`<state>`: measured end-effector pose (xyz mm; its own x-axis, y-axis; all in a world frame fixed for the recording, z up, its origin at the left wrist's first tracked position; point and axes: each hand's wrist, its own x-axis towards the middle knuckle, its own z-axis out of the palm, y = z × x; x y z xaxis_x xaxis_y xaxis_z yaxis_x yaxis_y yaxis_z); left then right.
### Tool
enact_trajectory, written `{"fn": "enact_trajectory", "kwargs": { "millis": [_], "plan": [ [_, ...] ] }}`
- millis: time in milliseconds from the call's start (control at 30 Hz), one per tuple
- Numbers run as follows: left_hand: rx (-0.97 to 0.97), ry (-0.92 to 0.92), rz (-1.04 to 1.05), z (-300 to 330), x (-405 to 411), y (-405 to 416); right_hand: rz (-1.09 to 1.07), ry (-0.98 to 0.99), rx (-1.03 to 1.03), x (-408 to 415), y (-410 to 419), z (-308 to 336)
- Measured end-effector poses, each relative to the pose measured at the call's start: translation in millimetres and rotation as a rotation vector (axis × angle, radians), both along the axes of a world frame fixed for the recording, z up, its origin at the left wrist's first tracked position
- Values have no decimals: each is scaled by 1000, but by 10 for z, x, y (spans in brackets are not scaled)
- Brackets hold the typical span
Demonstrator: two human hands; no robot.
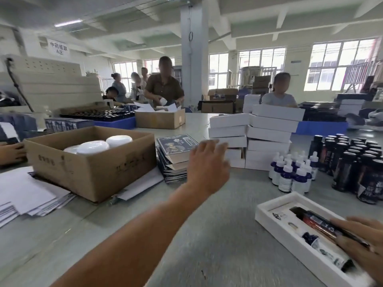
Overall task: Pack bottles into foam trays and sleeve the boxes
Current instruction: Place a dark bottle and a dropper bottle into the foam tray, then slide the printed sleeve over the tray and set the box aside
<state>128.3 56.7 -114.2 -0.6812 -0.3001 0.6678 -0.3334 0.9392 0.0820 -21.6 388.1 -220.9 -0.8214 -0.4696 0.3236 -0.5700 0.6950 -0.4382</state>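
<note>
Hands: left [207,162] spread, empty; right [360,243] flat on bottles [317,222] in foam tray [267,214].

The left hand [207,162] reaches, fingers spread, toward printed sleeves [176,146]; the right hand [360,243] rests flat on the foam tray [267,214].

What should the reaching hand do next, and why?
Probably take the top sleeve off the stack. The tray already holds bottles under the right hand, and the left hand, open and empty, is stretched out by that stack.
</note>
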Motion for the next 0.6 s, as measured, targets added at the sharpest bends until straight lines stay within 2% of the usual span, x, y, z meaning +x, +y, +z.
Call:
{"fn": "enact_trajectory", "kwargs": {
  "millis": [100, 200, 400, 600],
  "plan": [
    [17, -52, 263, 197, 89, -614, -19, 37, -54, 28, -39, -34],
    [-20, -178, 395, 214, 164, -936, -9, 74, -63, 114, -73, 50],
    [-44, -288, 485, 220, 182, -1059, 31, 158, -18, 393, -70, 301],
    [-146, -309, 489, 156, 183, -1062, 56, 83, 75, 495, -100, 502]
  ]
}}
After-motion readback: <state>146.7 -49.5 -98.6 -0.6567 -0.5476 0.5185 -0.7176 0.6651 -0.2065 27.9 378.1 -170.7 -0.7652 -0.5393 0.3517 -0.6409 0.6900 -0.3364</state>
